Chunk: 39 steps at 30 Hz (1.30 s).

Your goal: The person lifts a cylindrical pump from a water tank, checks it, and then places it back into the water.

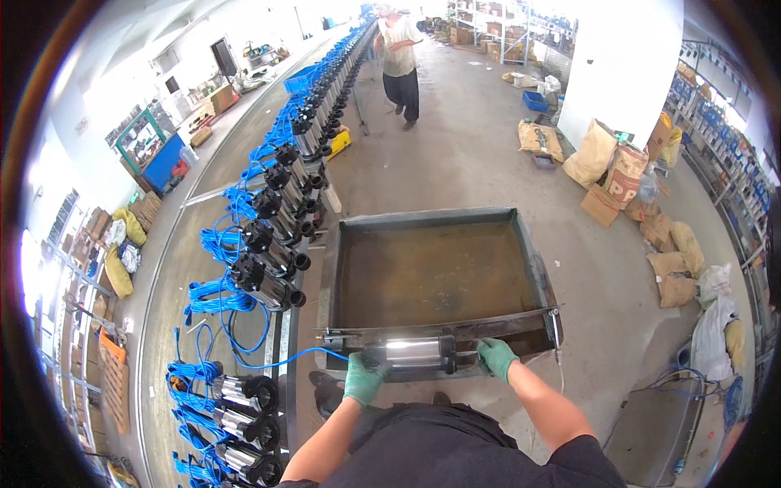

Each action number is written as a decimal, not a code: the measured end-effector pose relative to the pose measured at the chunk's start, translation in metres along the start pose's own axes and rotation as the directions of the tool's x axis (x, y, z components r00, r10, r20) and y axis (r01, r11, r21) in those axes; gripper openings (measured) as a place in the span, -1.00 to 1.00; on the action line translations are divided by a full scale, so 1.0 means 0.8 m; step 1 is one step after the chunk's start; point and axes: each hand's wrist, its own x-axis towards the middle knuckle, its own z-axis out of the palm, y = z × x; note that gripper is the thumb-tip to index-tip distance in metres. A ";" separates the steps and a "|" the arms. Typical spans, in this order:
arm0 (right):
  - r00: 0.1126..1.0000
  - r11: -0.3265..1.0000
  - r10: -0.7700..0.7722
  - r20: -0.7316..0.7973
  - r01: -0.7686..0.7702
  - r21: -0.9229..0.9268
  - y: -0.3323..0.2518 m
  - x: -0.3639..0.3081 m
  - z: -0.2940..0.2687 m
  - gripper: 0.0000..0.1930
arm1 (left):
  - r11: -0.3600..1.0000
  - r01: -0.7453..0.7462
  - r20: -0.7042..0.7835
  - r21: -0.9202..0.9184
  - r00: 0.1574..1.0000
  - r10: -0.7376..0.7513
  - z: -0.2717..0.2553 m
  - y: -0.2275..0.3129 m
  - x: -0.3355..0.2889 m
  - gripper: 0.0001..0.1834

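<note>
Shirt (pixel 439 450), pump (pixel 412 354) — long axis crosswise, cable (pixel 325 350) leftward

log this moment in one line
steel pump: crosswise, near side of tank; left hand: at cable end; right hand: at opposite end

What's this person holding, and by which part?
A silver-and-black cylinder: the gloved left hand grips its dark left end. The right hand is just beyond its other end; whether it grips anything there is unclear.

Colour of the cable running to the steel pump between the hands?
Bright blue. The pump cable shows in the head view.
</note>
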 end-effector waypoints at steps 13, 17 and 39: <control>0.915 0.681 -0.339 0.219 0.400 -0.613 -0.026 -0.023 -0.017 -0.45 | 0.998 0.009 -0.038 -0.065 0.999 -0.012 -0.015 0.026 -0.012 -0.29; 0.931 0.742 -0.281 0.233 0.365 -0.562 -0.058 -0.041 -0.031 -0.44 | 0.997 -0.013 -0.007 -0.074 1.000 0.013 -0.003 -0.008 0.000 -0.34; 0.695 0.928 -0.020 -0.719 -0.255 -0.272 -0.013 0.015 -0.202 -0.43 | 0.991 0.121 0.053 -0.063 0.992 -0.118 -0.012 0.043 -0.005 -0.36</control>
